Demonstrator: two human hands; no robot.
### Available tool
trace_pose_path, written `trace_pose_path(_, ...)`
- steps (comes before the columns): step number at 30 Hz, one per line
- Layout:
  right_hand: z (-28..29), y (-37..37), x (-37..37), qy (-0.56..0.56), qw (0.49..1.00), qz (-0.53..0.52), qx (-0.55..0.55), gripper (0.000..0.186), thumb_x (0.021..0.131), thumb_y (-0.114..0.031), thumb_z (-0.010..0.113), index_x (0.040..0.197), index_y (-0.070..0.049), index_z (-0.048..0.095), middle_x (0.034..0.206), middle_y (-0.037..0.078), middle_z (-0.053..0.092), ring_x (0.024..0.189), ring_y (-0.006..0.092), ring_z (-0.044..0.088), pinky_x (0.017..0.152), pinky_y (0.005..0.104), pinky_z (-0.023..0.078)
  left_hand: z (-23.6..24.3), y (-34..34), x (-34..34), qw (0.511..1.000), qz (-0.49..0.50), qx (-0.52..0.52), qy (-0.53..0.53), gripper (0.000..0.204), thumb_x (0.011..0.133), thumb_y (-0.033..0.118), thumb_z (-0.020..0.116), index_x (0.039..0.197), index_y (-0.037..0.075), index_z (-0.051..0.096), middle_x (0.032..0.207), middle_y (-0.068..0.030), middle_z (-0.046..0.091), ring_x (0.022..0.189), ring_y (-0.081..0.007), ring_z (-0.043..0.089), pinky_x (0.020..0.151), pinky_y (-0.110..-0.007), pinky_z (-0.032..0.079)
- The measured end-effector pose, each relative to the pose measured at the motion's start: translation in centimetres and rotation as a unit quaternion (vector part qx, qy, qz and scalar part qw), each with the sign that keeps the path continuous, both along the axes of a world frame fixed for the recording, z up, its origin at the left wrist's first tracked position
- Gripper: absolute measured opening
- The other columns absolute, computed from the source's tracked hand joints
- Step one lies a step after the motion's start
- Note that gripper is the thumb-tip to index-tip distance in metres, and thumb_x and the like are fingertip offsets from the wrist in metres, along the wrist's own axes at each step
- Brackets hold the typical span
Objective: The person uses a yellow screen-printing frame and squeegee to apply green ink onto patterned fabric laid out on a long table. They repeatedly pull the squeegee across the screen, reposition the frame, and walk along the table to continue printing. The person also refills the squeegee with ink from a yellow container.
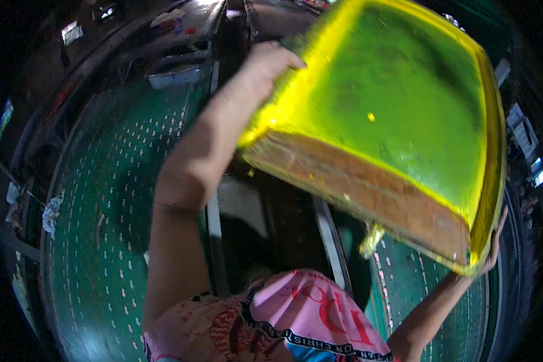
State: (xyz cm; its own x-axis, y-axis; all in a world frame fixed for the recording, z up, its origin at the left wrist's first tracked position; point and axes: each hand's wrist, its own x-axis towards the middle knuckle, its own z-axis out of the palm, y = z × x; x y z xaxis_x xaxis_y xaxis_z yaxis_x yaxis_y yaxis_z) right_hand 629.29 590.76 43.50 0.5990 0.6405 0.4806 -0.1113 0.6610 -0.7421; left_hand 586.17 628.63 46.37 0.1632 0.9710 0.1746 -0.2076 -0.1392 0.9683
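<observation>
A large screen-printing frame (398,102) is held up, tilted, between my two hands at the upper right. Its middle is translucent green, with bright yellow borders and a brown strip (356,181) along the near edge. My left hand (274,63) grips its left side, fingers partly hidden behind the yellow border. On the lower right corner, my right hand (493,250) clasps the outer edge, much of it hidden by the frame. A crumpled yellowish piece (371,240) hangs below the near edge.
Long green tables with rows of small pale marks run along my left (120,229) and right (422,283). Pale rails (214,223) edge the dark aisle between them. A grey tray (175,77) sits at the far end of the left table. A crumpled cloth (52,208) lies at its left edge.
</observation>
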Motion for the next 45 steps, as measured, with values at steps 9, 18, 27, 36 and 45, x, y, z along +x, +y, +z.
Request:
trace_pose_path(9, 3.6, 33.4, -3.8, -0.020, 0.992, 0.123, -0.014, 0.068, 0.110, -0.018, 0.041, 0.175, -0.012, 0.023, 0.173, 0.020, 0.039, 0.158, 0.0404, 0.041, 0.133, 0.0591, 0.025, 0.1, 18.3, -16.9, 0.993, 0.010, 0.111, 0.050, 0.020, 0.102, 0.011, 0.062, 0.111, 0.002, 0.078, 0.108, -0.0114, 0.079, 0.093, -0.0215, 0.076, 0.088, -0.036, 0.062)
trace_pose_path(18, -3.2, 59.2, -1.1, 0.034, 0.935, 0.349, 0.059, 0.066, 0.109, -0.013, 0.050, 0.171, -0.005, 0.031, 0.168, 0.023, 0.045, 0.152, 0.0384, 0.050, 0.129, 0.0522, 0.036, -1.5, 36.1, -21.0, 0.925, 0.137, 0.234, 0.268, 0.028, 0.095, 0.026, 0.068, 0.107, 0.004, 0.081, 0.104, -0.0122, 0.080, 0.096, -0.0248, 0.073, 0.091, -0.040, 0.057)
trace_pose_path(27, -9.6, 80.9, -7.9, 0.121, 0.927, 0.355, 0.017, 0.068, 0.106, -0.022, 0.063, 0.167, -0.007, 0.037, 0.157, 0.023, 0.058, 0.140, 0.0389, 0.061, 0.120, 0.0536, 0.048, -2.9, 50.9, -21.4, 0.938, 0.294, -0.075, 0.166, 0.043, 0.078, 0.004, 0.072, 0.121, -0.004, 0.071, 0.111, -0.0149, 0.075, 0.104, -0.0291, 0.070, 0.093, -0.043, 0.057)
trace_pose_path(36, -19.8, 94.8, -3.7, 0.157, 0.904, 0.398, 0.006, 0.064, 0.098, -0.008, 0.065, 0.160, -0.004, 0.048, 0.148, 0.022, 0.065, 0.130, 0.0365, 0.069, 0.115, 0.0514, 0.054, -13.8, 62.0, -19.0, 0.934, 0.334, -0.022, 0.128, 0.027, 0.076, 0.004, 0.074, 0.103, 0.000, 0.075, 0.097, -0.0124, 0.076, 0.100, -0.0307, 0.073, 0.096, -0.045, 0.057)
trace_pose_path(45, -25.9, 102.6, -1.0, 0.171, 0.920, 0.352, -0.030, 0.059, 0.098, -0.009, 0.065, 0.155, -0.003, 0.053, 0.146, 0.020, 0.068, 0.126, 0.0315, 0.072, 0.112, 0.0469, 0.057, -19.3, 71.7, -16.2, 0.945, 0.317, -0.036, 0.068, 0.054, 0.069, -0.006, 0.063, 0.122, 0.000, 0.071, 0.103, -0.0068, 0.074, 0.089, -0.0224, 0.070, 0.084, -0.036, 0.057)
